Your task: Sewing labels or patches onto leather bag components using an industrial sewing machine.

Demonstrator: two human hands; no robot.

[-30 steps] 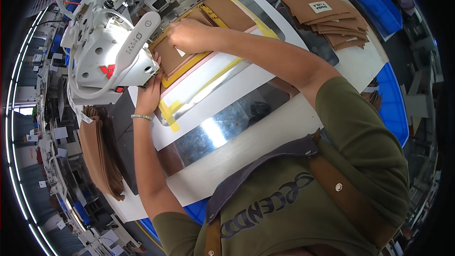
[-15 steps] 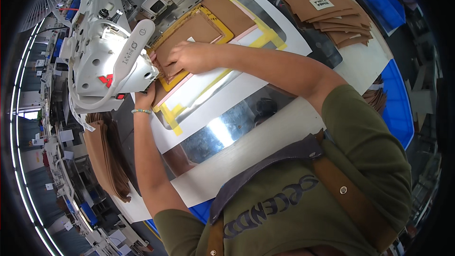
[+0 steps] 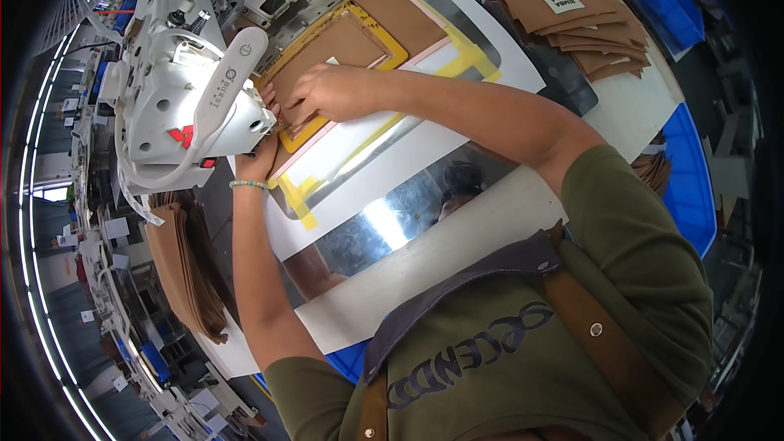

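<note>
Brown panel (image 3: 341, 39) flat within yellow rectangular frame (image 3: 380, 28).

Long white light strips (image 3: 21, 196); small bright window (image 3: 55, 193); blue-grey curtains (image 3: 77, 318)

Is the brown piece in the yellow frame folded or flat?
Flat where it shows: the brown piece lies spread out inside the yellow frame. The right hand hides part; I can't tell there.

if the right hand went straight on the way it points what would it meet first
Probably the left hand, whose fingers lie just ahead of the right hand; the white machine head is close by, and with depth unclear, it might come first.
</note>
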